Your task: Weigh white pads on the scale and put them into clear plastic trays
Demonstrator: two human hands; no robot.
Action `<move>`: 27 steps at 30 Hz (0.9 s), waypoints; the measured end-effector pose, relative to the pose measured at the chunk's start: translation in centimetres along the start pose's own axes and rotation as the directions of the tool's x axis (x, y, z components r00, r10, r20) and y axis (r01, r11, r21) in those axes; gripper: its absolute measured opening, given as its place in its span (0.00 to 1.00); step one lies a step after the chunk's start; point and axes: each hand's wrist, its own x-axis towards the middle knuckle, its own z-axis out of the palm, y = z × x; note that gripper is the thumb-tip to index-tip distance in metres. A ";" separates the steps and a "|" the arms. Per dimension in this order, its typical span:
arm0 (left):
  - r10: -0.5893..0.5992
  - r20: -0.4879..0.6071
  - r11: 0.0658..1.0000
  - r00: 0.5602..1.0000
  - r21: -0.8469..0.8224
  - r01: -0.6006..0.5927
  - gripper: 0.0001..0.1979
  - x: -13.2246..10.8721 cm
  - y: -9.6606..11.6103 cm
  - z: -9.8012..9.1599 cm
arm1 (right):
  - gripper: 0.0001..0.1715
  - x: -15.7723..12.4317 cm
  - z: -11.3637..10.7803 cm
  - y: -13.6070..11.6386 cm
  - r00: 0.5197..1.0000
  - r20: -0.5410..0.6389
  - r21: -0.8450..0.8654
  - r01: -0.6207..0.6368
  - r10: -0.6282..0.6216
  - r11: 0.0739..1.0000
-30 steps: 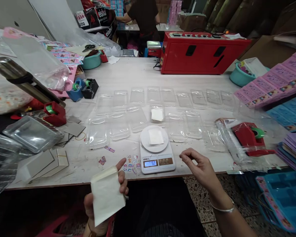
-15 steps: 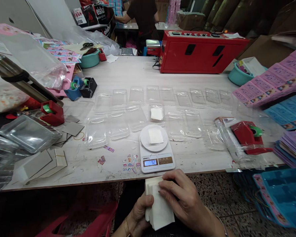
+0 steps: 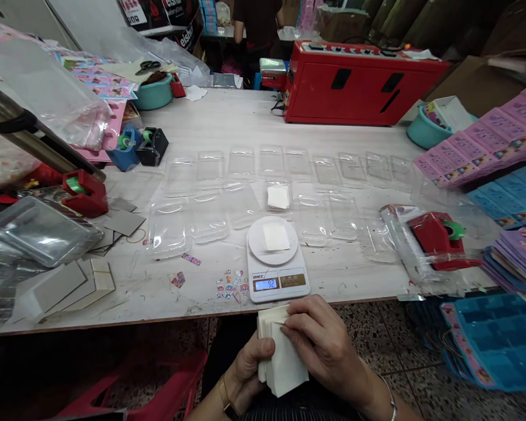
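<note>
My left hand (image 3: 249, 374) grips a stack of white paper squares (image 3: 280, 362) from below, just under the table's front edge. My right hand (image 3: 322, 345) lies over the stack's right side, fingertips pinched on its top sheets. Right above them a small white digital scale (image 3: 275, 260) stands on the table (image 3: 228, 126) with one white square on its round pan and a lit display. Behind the scale, two rows of clear plastic blister trays (image 3: 208, 216) are laid out; one tray (image 3: 279, 197) holds a white square.
A red machine (image 3: 359, 85) stands at the back. Red tape dispensers sit left (image 3: 84, 193) and right (image 3: 438, 234). Pink and blue card stacks (image 3: 486, 146) lie on the right, teal bowls (image 3: 153, 96) at the back, stickers (image 3: 230, 288) by the scale. A person works behind.
A second ago my left hand held the stack alone at the left, my right hand raised near the scale. Both hands came together on the stack; the right fingers now pinch its top sheets.
</note>
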 end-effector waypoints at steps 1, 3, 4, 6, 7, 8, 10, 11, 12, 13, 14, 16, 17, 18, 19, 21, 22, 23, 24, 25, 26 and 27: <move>0.002 -0.001 1.000 1.000 0.002 -0.002 0.44 0.0 0.0 0.1 | 0.07 0.0 0.0 0.0 1.000 -0.009 -0.005 0.008 -0.008 1.000; 0.003 -0.001 1.000 1.000 0.008 -0.003 0.44 -0.1 0.2 0.5 | 0.07 0.1 0.0 -0.1 1.000 -0.022 -0.011 0.021 -0.021 1.000; 0.002 0.001 1.000 1.000 0.014 -0.002 0.44 -0.1 0.2 0.7 | 0.08 0.1 0.0 -0.1 0.999 -0.026 -0.015 0.026 -0.026 1.000; 0.005 0.009 1.000 1.000 0.029 -0.005 0.45 -0.2 0.5 1.1 | 0.08 0.1 0.1 -0.2 0.999 -0.027 -0.021 0.032 -0.033 0.999; 0.007 0.016 0.999 1.000 0.035 -0.007 0.45 -0.2 0.6 1.3 | 0.08 0.1 0.1 -0.2 0.999 -0.024 -0.023 0.036 -0.036 0.999; 0.010 0.023 0.999 1.000 0.041 -0.011 0.45 -0.2 0.7 1.4 | 0.07 0.1 0.1 -0.2 0.999 -0.021 -0.022 0.036 -0.037 0.999; 0.021 0.032 0.999 0.999 0.045 -0.023 0.46 -0.1 0.9 1.6 | 0.07 0.0 0.2 -0.1 0.999 -0.017 -0.017 0.037 -0.038 0.999; 0.025 0.033 0.999 0.999 0.047 -0.027 0.46 -0.1 0.9 1.6 | 0.07 0.1 0.2 -0.1 0.999 -0.018 -0.015 0.035 -0.035 0.999; 0.028 0.034 0.998 0.999 0.050 -0.030 0.46 -0.1 1.0 1.6 | 0.07 0.1 0.3 -0.1 0.999 -0.019 -0.013 0.033 -0.034 0.999; 0.032 0.036 0.998 0.999 0.054 -0.034 0.46 -0.1 1.0 1.6 | 0.07 0.1 0.3 -0.1 0.999 -0.021 -0.011 0.033 -0.033 0.999; 0.035 0.035 0.998 0.999 0.059 -0.037 0.46 -0.2 1.0 1.5 | 0.07 0.2 0.3 -0.1 0.999 -0.022 -0.009 0.035 -0.035 0.999; 0.039 0.034 0.997 0.999 0.062 -0.041 0.46 -0.2 1.0 1.5 | 0.07 0.3 0.3 -0.2 0.999 -0.023 -0.014 0.041 -0.041 0.999; 0.044 0.031 0.997 0.999 0.059 -0.046 0.45 -0.2 1.0 1.5 | 0.08 0.3 0.3 -0.2 0.999 -0.024 -0.023 0.046 -0.047 0.999; 0.051 0.030 0.997 0.998 0.052 -0.052 0.45 -0.2 1.0 1.5 | 0.08 0.3 0.3 -0.2 0.998 -0.026 -0.035 0.054 -0.055 0.998; 0.056 0.031 0.997 0.998 0.043 -0.057 0.45 -0.2 1.0 1.5 | 0.09 0.3 0.3 -0.2 0.997 -0.029 -0.049 0.064 -0.066 0.997; 0.056 0.038 0.998 0.998 0.020 -0.057 0.45 0.0 0.9 1.4 | 0.09 0.2 0.4 -0.1 0.995 -0.042 -0.075 0.089 -0.093 0.993; 0.049 0.040 0.999 0.998 0.006 -0.049 0.45 0.1 0.9 1.3 | 0.10 0.1 0.5 -0.1 0.993 -0.051 -0.082 0.102 -0.107 0.991; 0.037 0.039 0.999 0.999 -0.009 -0.037 0.46 0.2 0.9 1.2 | 0.10 0.1 0.5 0.0 0.991 -0.060 -0.084 0.112 -0.117 0.990; 0.025 0.035 0.999 0.999 -0.022 -0.024 0.46 0.3 0.9 1.1 | 0.09 0.1 0.5 0.1 0.990 -0.067 -0.079 0.121 -0.126 0.990; 0.014 0.030 0.999 0.999 -0.034 -0.013 0.45 0.3 0.8 1.0 | 0.09 0.0 0.5 0.1 0.989 -0.069 -0.070 0.125 -0.130 0.990; 0.006 0.026 0.999 1.000 -0.042 -0.005 0.45 0.4 0.8 1.0 | 0.09 0.0 0.5 0.2 0.989 -0.063 -0.058 0.127 -0.130 0.990; 0.001 0.023 0.999 1.000 -0.047 0.000 0.44 0.4 0.8 0.9 | 0.08 0.0 0.5 0.2 0.990 -0.050 -0.045 0.126 -0.128 0.991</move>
